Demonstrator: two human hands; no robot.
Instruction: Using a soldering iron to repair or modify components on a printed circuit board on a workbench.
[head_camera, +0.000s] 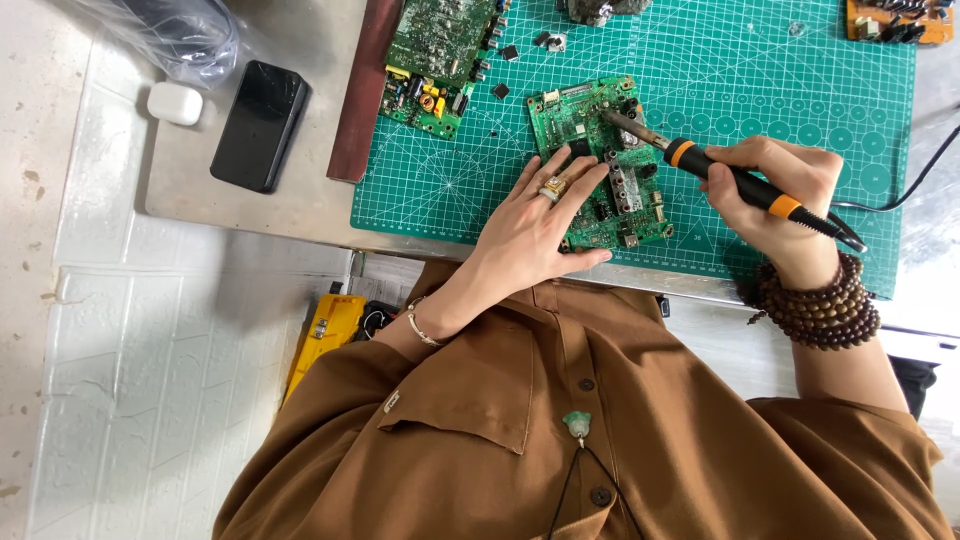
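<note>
A green circuit board (590, 125) lies on the green cutting mat (760, 70). My left hand (535, 225), with a ring on one finger, lies flat on the board's near left part and holds it down. My right hand (775, 190) grips a black and orange soldering iron (735, 180). Its metal tip touches the board near the upper right corner. A cable runs off to the right from the iron's back end.
A second, larger circuit board (440, 50) lies at the mat's top left. Small loose parts (510, 55) sit between the boards. A black phone (260, 125) and a white earbud case (175, 103) rest on the metal tabletop at left. A yellow tool (325, 335) lies below the table edge.
</note>
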